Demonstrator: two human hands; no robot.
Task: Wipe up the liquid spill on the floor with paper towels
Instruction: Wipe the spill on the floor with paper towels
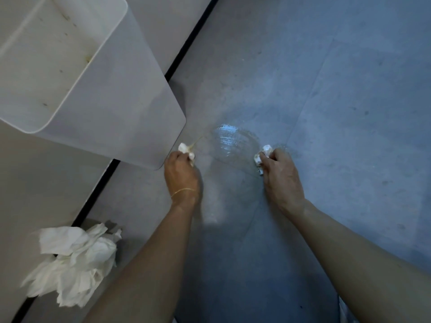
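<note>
A shiny wet patch of liquid (229, 142) lies on the grey floor (338, 101), streaked in arcs. My left hand (180, 176) grips a small crumpled white paper towel wad (185, 150) at the spill's left edge, beside the bin's corner. My right hand (278, 176) grips another white paper towel wad (262, 158) pressed on the floor at the spill's right edge. The spill sits between the two hands.
A tall white plastic bin (98, 89) stands on the floor at the left, its inside stained. A loose heap of white paper towels (74, 262) lies at the lower left by a black baseboard strip (186, 43) along the wall.
</note>
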